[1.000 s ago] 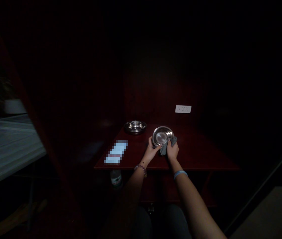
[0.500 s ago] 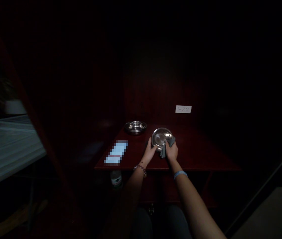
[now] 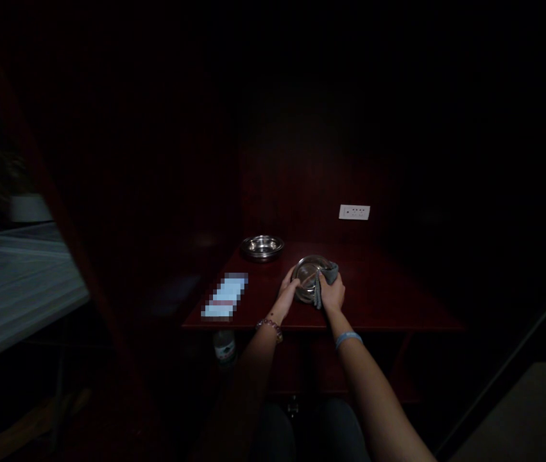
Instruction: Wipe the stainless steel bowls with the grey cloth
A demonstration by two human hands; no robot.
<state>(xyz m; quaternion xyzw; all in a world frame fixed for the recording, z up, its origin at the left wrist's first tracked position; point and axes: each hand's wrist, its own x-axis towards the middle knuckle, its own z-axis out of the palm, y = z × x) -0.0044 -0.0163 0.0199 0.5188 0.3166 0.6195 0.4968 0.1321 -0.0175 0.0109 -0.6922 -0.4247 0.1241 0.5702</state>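
Note:
A shiny round metal dish (image 3: 307, 274) is held above the dark red table (image 3: 373, 301), its face tilted toward me. My left hand (image 3: 288, 294) grips its left rim, thumb on the near side and fingers behind. At the right rim, my right hand (image 3: 332, 294) is closed on a grey-blue cloth (image 3: 329, 274) and presses it against the dish. Part of the cloth hangs down over the dish's lower right. Farther back on the left rests a stack of similar metal dishes (image 3: 262, 247).
A blurred-out bright rectangle (image 3: 225, 296) lies on the table's left side. Below the tabletop, at left, stands a bottle (image 3: 225, 350). A white socket panel (image 3: 354, 212) is on the back wall. Outside the left partition is a pale table (image 3: 17, 289).
The dish has tipped and dropped slightly, so its face catches less light. My left hand has shifted a little down and left; the cloth sits higher around the right rim.

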